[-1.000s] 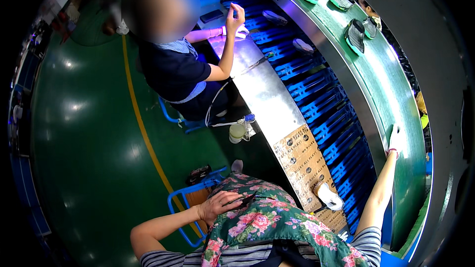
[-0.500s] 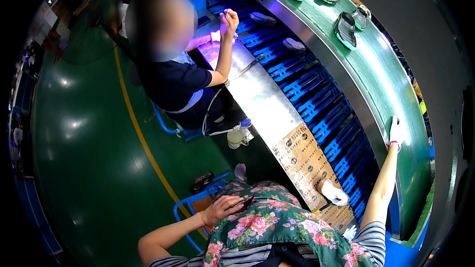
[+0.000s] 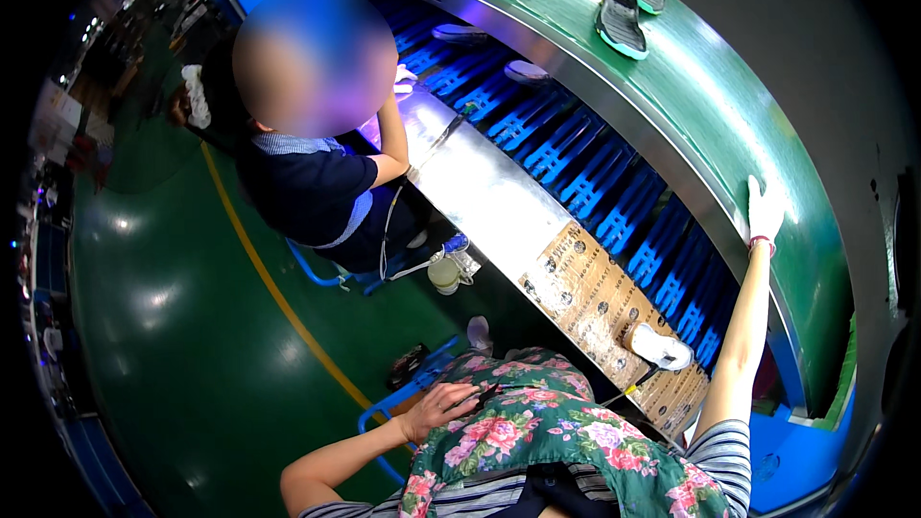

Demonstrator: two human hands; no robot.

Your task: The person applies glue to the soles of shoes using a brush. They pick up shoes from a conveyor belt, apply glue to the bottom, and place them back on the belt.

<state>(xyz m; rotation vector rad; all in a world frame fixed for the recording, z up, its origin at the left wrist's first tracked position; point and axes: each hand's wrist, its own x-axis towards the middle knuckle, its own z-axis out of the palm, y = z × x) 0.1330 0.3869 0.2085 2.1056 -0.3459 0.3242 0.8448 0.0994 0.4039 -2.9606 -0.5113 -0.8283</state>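
Note:
My right hand (image 3: 764,211), in a white glove, reaches out to the green conveyor belt (image 3: 672,48) and rests at its near side. Its fingers are stretched out with nothing in them. My left hand (image 3: 441,410) is bare and lies on the floral apron (image 3: 504,434) over my lap, fingers extended. A small dark pointed thing (image 3: 489,392) shows beside its fingertips; whether the hand touches it I cannot tell. A white and brown shoe (image 3: 660,347) lies on the cardboard-covered bench (image 3: 585,283) between my arms. Black clogs with green soles (image 3: 621,23) stand farther up the belt.
A metal rail (image 3: 614,101) edges the belt. Below it run blue slats (image 3: 547,161) carrying pale shoe parts (image 3: 527,71). At the left a co-worker (image 3: 297,173) sits by the metal bench. A pale container (image 3: 443,275) stands beneath the bench edge.
My view has turned, so the clogs sit farther left and higher in the picture. The co-worker's raised hand has come down to the bench. My left hand stays on my lap.

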